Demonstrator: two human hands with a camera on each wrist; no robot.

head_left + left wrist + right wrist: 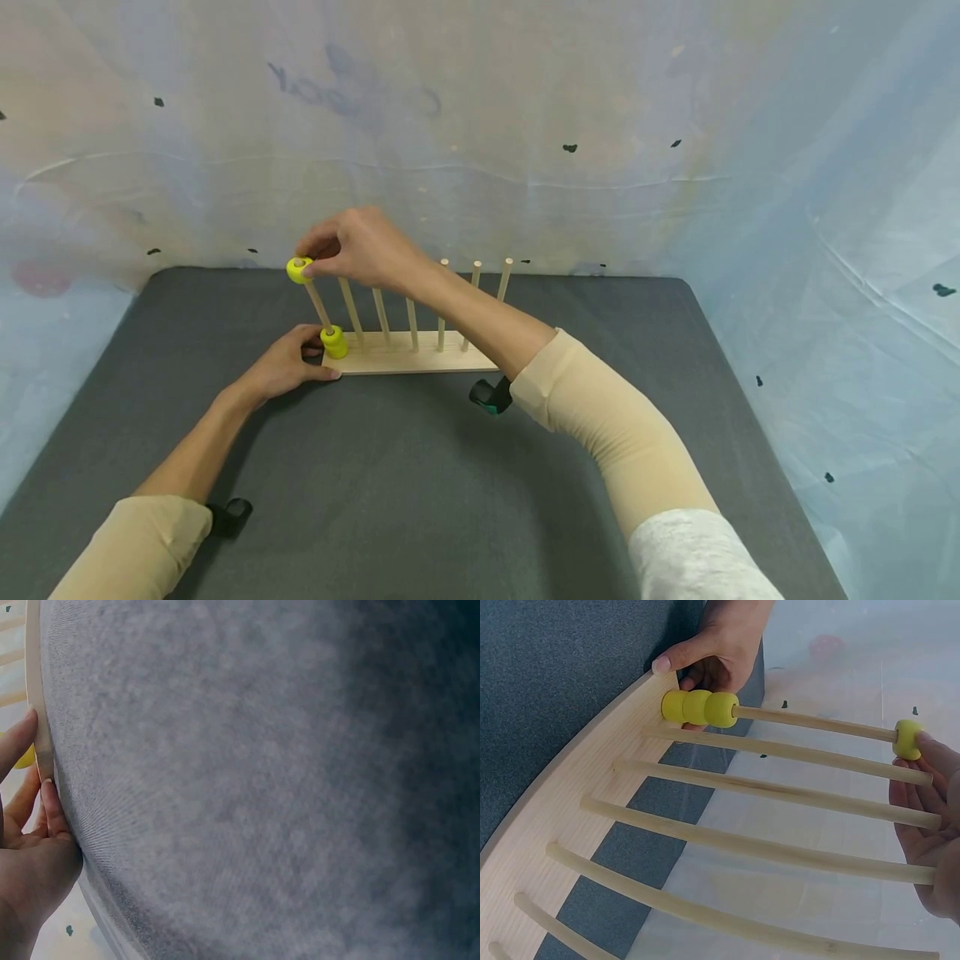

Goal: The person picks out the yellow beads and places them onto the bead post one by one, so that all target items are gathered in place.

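Standing off to the side here. Starting at the left: the left hand (pixel 288 367) rests on the dark grey mat (pixel 420 483) and grips the left end of the wooden base (pixel 420 357), thumb along the front edge and fingers curled round behind. Looks like it's just bracing the rack.

Right next to that hand, at the foot of the leftmost peg (pixel 318 305), sits a small stack of yellow beads (pixel 334 342). The right-wrist view shows three of them pushed up against the base.

Up at the top of that same peg is another yellow bead (pixel 299 269), pinched in the fingertips of the right hand (pixel 363 248), which reaches across from the right with its fingers curled down over the peg tip. The bead already seems to be threaded on, since the peg end shows through its hole.

Further right, the other pegs (pixel 442 304) stand bare, tilting slightly outward in the head view.

My read: we're mid-way through placing this bead. It's started on the peg but hasn't gone down. I'd say the next bit just needs the pinch loosened so the bead can slide down onto the stack, with the base held steady so the peg doesn't wobble.
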